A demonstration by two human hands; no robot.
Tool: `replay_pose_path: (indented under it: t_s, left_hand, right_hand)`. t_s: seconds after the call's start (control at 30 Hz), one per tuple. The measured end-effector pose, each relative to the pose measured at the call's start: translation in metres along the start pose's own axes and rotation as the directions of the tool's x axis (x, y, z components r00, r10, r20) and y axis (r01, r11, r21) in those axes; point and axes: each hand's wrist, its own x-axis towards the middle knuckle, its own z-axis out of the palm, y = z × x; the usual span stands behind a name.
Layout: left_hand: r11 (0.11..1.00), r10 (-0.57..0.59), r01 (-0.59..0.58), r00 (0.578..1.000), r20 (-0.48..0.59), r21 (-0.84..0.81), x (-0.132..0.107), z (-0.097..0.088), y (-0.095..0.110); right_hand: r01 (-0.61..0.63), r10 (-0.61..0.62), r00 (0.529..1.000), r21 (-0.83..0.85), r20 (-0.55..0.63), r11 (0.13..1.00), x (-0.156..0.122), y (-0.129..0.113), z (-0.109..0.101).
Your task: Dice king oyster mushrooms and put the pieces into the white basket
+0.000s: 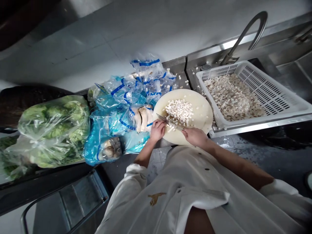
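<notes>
A round cream cutting board (pixel 206 112) lies in front of me, with a pile of small white mushroom dice (pixel 180 110) on it. My right hand (pixel 196 136) is closed round the handle of a kitchen knife (pixel 174 124), whose blade points left across the near part of the board. At the board's left edge, my left hand (pixel 158 130) has its fingers curled down close to the blade tip. What lies under those fingers is hidden. A few white strips (pixel 171 129) lie beside the blade. Large pale mushrooms (pixel 143 118) show in an opened plastic bag just left of the board.
Blue-striped plastic bags (pixel 117 91) crowd the counter on the left, beside a clear bag of green lettuce (pixel 56 126). To the right, a white perforated basket (pixel 278 118) of diced pieces (pixel 234 97) rests over the sink, below a curved faucet (pixel 248 32). Loose dice dot the counter behind the board.
</notes>
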Motion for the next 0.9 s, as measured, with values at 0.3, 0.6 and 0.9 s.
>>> replay_pose_path:
  t_s: [0.3, 0.6, 0.9]
  left_hand:
    - [0.997, 0.015, -0.015, 1.0, 0.008, -0.075, -0.01, -0.004, 0.0]
    - [0.999, -0.022, 0.019, 0.999, -0.049, -0.05, -0.032, 0.005, 0.012]
    - [0.996, -0.083, 0.081, 0.993, -0.083, -0.029, -0.037, 0.004, 0.012]
  right_hand:
    - [0.01, -0.01, 0.999, -0.003, 0.041, 1.0, -0.002, -0.005, 0.002]
    - [0.07, -0.07, 0.996, -0.011, 0.047, 0.997, 0.0, 0.0, 0.003]
    - [0.145, -0.144, 0.988, -0.031, 0.055, 0.989, 0.003, 0.003, 0.005]
